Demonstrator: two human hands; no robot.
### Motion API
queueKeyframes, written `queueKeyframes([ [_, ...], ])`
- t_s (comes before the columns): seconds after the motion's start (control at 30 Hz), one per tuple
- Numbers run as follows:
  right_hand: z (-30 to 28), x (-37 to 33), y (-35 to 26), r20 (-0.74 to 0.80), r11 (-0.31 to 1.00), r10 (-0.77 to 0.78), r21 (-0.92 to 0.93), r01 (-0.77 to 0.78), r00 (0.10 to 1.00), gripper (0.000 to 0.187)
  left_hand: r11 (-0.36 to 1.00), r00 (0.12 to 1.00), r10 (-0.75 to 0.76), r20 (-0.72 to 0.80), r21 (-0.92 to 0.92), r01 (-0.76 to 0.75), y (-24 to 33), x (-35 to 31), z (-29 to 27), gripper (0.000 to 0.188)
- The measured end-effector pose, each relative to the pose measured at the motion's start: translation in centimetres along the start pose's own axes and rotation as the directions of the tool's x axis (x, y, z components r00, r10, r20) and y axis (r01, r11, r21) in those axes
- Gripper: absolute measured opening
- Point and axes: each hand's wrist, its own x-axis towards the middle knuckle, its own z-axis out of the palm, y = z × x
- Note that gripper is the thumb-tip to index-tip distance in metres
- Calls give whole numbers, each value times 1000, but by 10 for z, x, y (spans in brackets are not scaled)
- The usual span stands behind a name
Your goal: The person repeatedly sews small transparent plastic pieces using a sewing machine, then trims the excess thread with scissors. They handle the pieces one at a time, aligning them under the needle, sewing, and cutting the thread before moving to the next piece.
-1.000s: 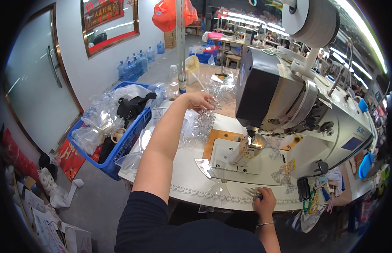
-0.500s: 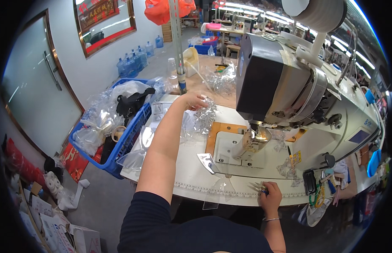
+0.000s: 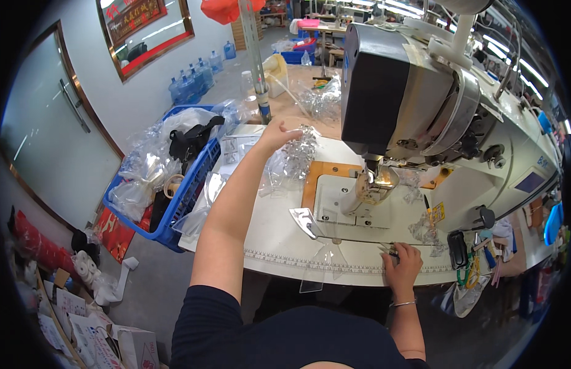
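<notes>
Across white sewing table (image 3: 279, 246): left hand (image 3: 274, 134) stretched out, fingers closing on heap of clear crinkled plastic pieces (image 3: 295, 157); right hand (image 3: 401, 261) pinched small dark tool (image 3: 389, 249) at front edge; fetching stage, seemingly, careful single-piece separation needed.

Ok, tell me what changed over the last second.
Little moved. The left hand stays stretched out to the clear plastic pieces left of the sewing machine, fingers on the pile. The right hand stays at the table's front edge, on a small tool. The view itself shifted closer. The blue crate is unmoved.
</notes>
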Motion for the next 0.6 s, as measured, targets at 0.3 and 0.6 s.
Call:
queueKeyframes([
  [0.3,10,0,-30,21,914,-192,368,171,981,31,990,968,95,232,75,-116,20,-183,24,33],
  [0.6,21,9,-86,276,865,-268,490,104,923,49,937,883,-81,463,337,-91,32,-292,50,48],
])
